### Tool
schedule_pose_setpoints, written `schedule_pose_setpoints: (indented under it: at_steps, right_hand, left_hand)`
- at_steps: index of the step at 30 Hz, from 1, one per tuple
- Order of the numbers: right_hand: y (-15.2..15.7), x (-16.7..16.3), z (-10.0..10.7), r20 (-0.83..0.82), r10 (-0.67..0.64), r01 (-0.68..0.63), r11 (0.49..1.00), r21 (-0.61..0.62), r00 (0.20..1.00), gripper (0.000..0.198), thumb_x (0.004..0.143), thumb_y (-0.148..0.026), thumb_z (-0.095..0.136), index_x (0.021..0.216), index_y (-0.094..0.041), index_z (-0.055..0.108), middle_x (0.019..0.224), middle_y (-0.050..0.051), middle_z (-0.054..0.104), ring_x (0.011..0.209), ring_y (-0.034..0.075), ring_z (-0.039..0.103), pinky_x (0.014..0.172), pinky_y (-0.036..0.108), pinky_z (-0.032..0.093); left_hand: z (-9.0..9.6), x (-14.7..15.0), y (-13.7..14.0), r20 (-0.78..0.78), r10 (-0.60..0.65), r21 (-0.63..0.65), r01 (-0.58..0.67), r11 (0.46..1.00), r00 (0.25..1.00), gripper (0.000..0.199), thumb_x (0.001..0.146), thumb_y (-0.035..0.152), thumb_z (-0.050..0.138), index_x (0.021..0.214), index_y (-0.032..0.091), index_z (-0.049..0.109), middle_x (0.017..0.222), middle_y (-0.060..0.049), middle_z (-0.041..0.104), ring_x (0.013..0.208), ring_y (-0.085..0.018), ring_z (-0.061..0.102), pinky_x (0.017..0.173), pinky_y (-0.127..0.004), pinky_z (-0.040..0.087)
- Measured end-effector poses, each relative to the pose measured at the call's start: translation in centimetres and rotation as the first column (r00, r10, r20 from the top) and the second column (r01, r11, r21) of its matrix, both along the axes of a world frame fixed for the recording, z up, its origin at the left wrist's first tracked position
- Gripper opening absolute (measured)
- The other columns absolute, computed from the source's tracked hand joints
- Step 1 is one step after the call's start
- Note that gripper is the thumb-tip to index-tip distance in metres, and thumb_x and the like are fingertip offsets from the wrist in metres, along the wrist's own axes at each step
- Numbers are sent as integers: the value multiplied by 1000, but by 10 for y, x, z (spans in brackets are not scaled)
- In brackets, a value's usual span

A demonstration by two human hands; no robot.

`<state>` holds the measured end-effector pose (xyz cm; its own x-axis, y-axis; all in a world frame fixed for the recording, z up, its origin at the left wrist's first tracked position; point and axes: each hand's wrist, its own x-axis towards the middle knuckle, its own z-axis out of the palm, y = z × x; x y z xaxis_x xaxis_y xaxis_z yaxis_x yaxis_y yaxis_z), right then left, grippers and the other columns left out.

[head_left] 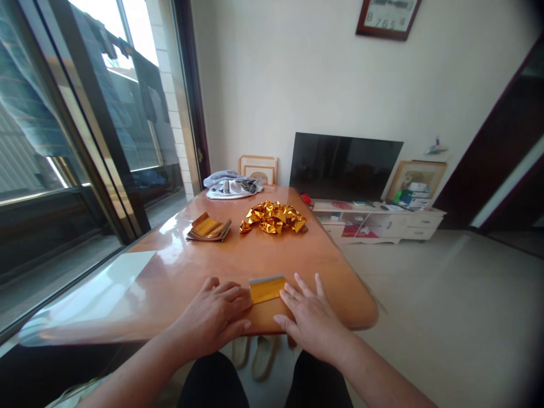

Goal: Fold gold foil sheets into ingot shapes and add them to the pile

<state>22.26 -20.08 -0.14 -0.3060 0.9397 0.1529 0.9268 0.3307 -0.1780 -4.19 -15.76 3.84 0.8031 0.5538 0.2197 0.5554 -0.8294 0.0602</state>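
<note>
A sheet of gold foil paper (267,290) lies flat near the table's front edge, with a grey strip along its far side that looks folded over. My left hand (219,310) rests at the sheet's left end, fingers loosely bent and lying on the table. At the right end, my right hand (310,309) has its fingers spread, the fingertips touching the foil's edge. Farther back on the left sits a stack of gold foil sheets (209,228). Beside it to the right is a heap of folded gold foil pieces (275,217).
The brown wooden table (204,266) carries a bundle of cloth (233,185) at its far end and a pale sheet (114,283) at left. A television (344,165) stands on a white cabinet (389,224) beyond. Slippers (263,358) lie on the floor below.
</note>
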Motion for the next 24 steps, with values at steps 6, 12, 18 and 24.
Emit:
schedule_pose_setpoints:
  at_steps: [6, 12, 18, 24]
  right_hand:
    - [0, 1, 1, -10, 4, -4, 1000, -19, 1000, 65, 98, -64, 41, 144, -20, 55, 149, 13, 53, 152, 35, 21, 118, 66, -8]
    - [0, 2, 1, -11, 12, -12, 1000, -28, 1000, 62, 98, -62, 42, 144, -23, 54, 150, 11, 52, 151, 35, 22, 118, 66, -8]
    - [4, 2, 3, -3, 2, -2, 1000, -29, 1000, 59, 99, -62, 41, 141, -25, 58, 148, 8, 55, 150, 35, 26, 118, 64, -11]
    - [9, 3, 3, -36, 0, 0, 1000, -6, 999, 44, 100, -53, 46, 132, -28, 64, 142, 5, 61, 142, 33, 40, 119, 63, -6]
  left_hand:
    - [4, -9, 1, 11, 27, -9, -27, 1000, 1000, 29, 100, 40, 46, 112, 27, 69, 115, -7, 69, 105, -24, 59, 93, -38, 37]
    - [-3, 9, 5, 125, 38, -70, -29, 997, 991, 30, 101, 24, 40, 117, 25, 66, 110, -6, 69, 104, -22, 59, 94, -37, 38]
    - [-19, 21, 19, 169, 54, -113, -35, 993, 984, 24, 97, 20, 47, 108, 25, 67, 103, -4, 70, 100, -22, 58, 90, -36, 39]
    - [-25, 18, 30, 170, 112, -168, -83, 982, 979, 26, 93, 15, 49, 105, 28, 68, 104, 0, 70, 98, -21, 57, 90, -35, 38]
